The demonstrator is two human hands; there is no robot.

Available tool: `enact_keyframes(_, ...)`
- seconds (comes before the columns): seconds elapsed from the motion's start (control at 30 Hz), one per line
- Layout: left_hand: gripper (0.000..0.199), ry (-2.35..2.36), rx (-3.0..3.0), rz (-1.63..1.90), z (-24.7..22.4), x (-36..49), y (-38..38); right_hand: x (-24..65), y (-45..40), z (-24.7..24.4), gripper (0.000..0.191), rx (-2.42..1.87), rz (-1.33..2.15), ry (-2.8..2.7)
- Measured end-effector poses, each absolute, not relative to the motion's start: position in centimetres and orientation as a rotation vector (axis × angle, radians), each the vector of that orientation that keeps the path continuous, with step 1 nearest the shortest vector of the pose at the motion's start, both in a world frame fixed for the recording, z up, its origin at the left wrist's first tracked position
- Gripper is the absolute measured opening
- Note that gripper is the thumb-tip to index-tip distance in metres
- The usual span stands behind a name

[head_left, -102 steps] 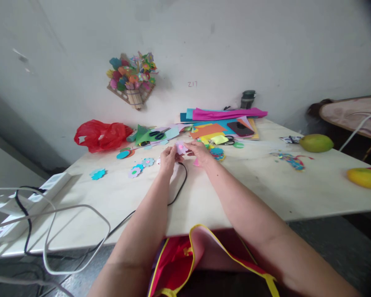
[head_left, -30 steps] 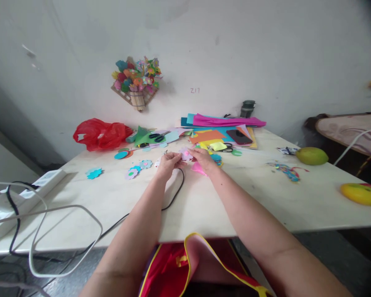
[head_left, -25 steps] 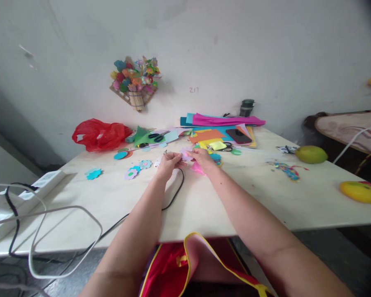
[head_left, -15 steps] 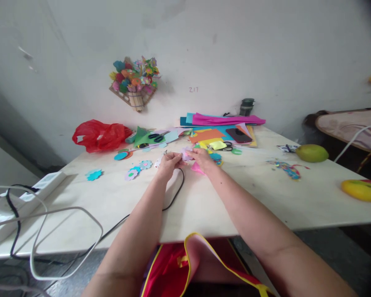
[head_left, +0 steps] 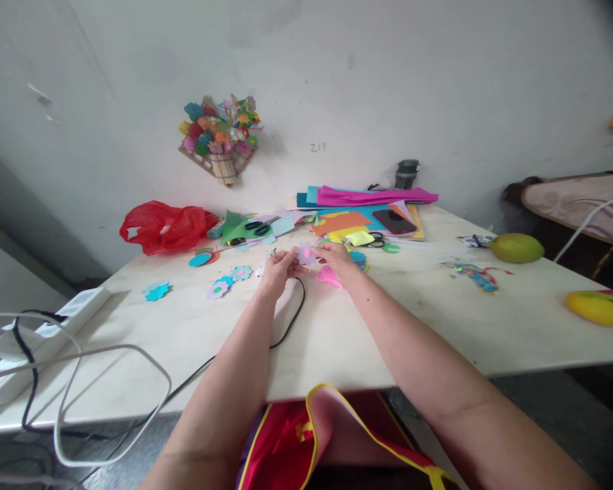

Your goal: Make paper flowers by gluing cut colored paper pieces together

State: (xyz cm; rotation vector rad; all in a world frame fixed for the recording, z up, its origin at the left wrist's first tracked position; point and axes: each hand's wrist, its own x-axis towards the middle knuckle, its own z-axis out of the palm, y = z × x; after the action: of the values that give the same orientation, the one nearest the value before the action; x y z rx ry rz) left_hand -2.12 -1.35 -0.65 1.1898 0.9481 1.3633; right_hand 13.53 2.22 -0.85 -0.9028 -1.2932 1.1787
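A light purple paper flower with a pink centre (head_left: 307,254) is held up between both hands above the table. My left hand (head_left: 280,267) pinches its left edge, and my right hand (head_left: 333,257) grips the right edge. Just under my right hand lies a bright pink piece (head_left: 329,276). To the left rest a purple flower with a green centre (head_left: 218,290), a pale blue flower (head_left: 242,273) and a blue flower (head_left: 157,292). A black cable (head_left: 299,309) curves beside my left hand.
Behind the hands lie scissors (head_left: 258,226), coloured sheets (head_left: 344,224), a phone (head_left: 394,221) and a red plastic bag (head_left: 166,228). A power strip (head_left: 76,309) with cables stands at the left edge. Two yellow-green fruits (head_left: 515,248) sit at the right.
The purple flower is now turned more toward the camera, with its pink centre in plain view. Both hands have stayed nearly in place around it.
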Motion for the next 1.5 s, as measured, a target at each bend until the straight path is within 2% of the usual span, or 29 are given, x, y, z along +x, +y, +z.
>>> enact_keyframes(0.3,0.038,0.945,1.223,1.293,-0.3,-1.8,-1.7,13.2,2.2,-0.9,0.025,-0.891,1.197,-1.285)
enact_keyframes(0.77,0.043,0.972,1.302,1.147,-0.4,-1.5,-2.0,13.2,1.9,-0.9,0.040,-0.829,1.309,-1.313)
enact_keyframes(1.23,0.047,0.980,1.356,1.225,-0.6,-1.3,-1.7,13.0,1.4,-0.6,0.043,-0.792,1.347,-1.298)
enact_keyframes(1.5,0.041,0.972,1.345,1.138,-0.6,-1.7,-1.7,13.6,2.1,-0.7,0.033,-0.847,1.254,-1.311)
